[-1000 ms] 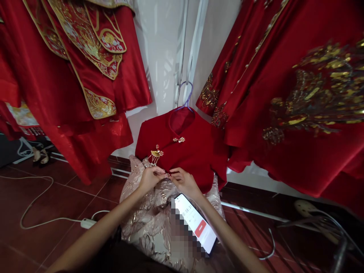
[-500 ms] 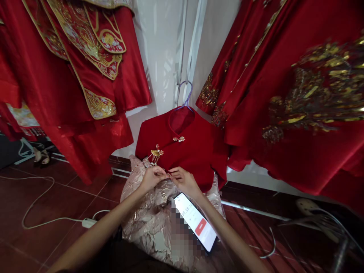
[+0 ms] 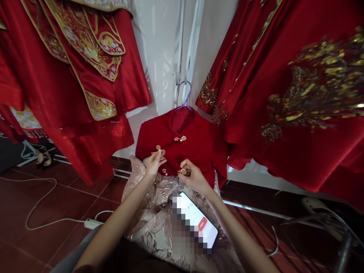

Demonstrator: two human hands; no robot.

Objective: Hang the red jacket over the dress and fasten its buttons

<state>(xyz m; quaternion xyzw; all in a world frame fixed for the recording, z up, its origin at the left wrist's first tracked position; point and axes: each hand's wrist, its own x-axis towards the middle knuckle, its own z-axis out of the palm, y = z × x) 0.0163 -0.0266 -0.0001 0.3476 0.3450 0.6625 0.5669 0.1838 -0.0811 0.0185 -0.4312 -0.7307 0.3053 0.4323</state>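
A small red jacket point(image 3: 196, 146) on a purple hanger point(image 3: 184, 98) lies over a pale gold brocade skirt point(image 3: 153, 222) in front of me. My left hand point(image 3: 153, 163) rests on the jacket's front edge, fingers pinched at a gold-and-pearl fastening point(image 3: 159, 150). My right hand point(image 3: 193, 176) is closed on a gold ornament point(image 3: 182, 171) at the jacket's lower front. Another pearl clasp point(image 3: 180, 138) sits at the collar. A phone point(image 3: 199, 223) with a lit screen lies on the skirt between my forearms.
Red embroidered gowns hang at the left point(image 3: 71, 76) and right point(image 3: 298, 94). A white cable with a power strip point(image 3: 92, 223) runs over the dark red tile floor. Shoes point(image 3: 42, 159) stand at the far left, a slipper point(image 3: 315, 206) and wire frame at the right.
My hands have parted: the left moved up to the fastening on the chest, the right drew aside with the gold ornament. The fan-shaped brooch no longer hangs where it did.
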